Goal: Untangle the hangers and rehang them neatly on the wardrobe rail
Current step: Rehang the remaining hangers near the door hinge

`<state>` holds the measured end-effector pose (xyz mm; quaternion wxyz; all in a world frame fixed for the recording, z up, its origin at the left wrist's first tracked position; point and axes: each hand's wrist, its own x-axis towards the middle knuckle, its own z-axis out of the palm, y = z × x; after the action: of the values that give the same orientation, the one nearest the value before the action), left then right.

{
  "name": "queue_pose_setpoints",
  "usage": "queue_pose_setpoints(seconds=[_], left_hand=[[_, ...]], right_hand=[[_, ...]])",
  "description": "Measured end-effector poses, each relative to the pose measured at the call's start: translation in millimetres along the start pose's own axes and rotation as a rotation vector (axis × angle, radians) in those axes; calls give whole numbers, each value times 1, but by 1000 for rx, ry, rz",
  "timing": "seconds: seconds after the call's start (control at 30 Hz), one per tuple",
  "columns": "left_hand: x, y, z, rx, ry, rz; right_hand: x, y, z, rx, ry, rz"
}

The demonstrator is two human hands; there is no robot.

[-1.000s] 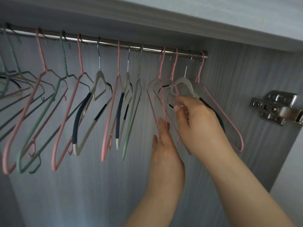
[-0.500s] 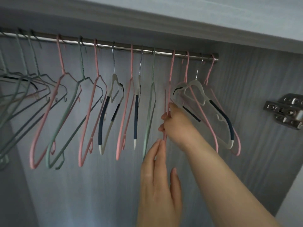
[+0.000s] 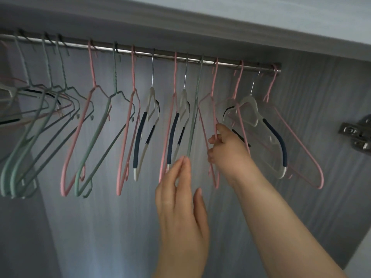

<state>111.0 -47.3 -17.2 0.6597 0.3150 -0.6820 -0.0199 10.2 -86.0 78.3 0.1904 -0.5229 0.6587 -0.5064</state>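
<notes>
A steel wardrobe rail (image 3: 166, 56) carries several pink, green and white-and-navy hangers in a row. My right hand (image 3: 226, 150) grips the wire of a pink hanger (image 3: 213, 109) right of the middle. My left hand (image 3: 180, 199) reaches up with straight fingers, its fingertips touching the lower end of a green hanger (image 3: 193, 125). To the right hang another pink hanger (image 3: 240, 109), a white hanger with navy grips (image 3: 275, 137) and a last pink hanger (image 3: 297, 143), overlapping one another. At the far left several green hangers (image 3: 40, 125) bunch together.
The grey wood-grain back panel (image 3: 313, 109) lies behind the hangers. A metal door hinge (image 3: 356, 135) sits on the right side wall. The wardrobe's top board (image 3: 200, 19) runs just above the rail.
My right hand has left the white hanger, taken the pink hanger and slid it left, away from the right-hand cluster. My left hand dropped and now touches the green hanger.
</notes>
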Motion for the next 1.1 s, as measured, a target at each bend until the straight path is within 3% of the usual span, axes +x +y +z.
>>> queue_pose_setpoints(seconds=[0.27, 0.43, 0.6, 0.73, 0.87, 1.1], left_hand=[[5, -14, -5, -49, -22, -87], [5, -14, -11, -65, -28, -57], [2, -15, -15, -104, -14, 9], [12, -9, -37, -101, 110, 90], [30, -16, -69, -37, 254, 10], [34, -35, -109, -83, 266, -262]], right_hand=[[-11, -7, -1, 45, -39, 14], [-19, -11, -5, -118, -32, 12], [-41, -22, -11, -329, 65, -224], [-54, -38, -3, -307, 123, -419], [-61, -59, 12, -153, -13, -468], [-78, -70, 48, -57, -222, -519]])
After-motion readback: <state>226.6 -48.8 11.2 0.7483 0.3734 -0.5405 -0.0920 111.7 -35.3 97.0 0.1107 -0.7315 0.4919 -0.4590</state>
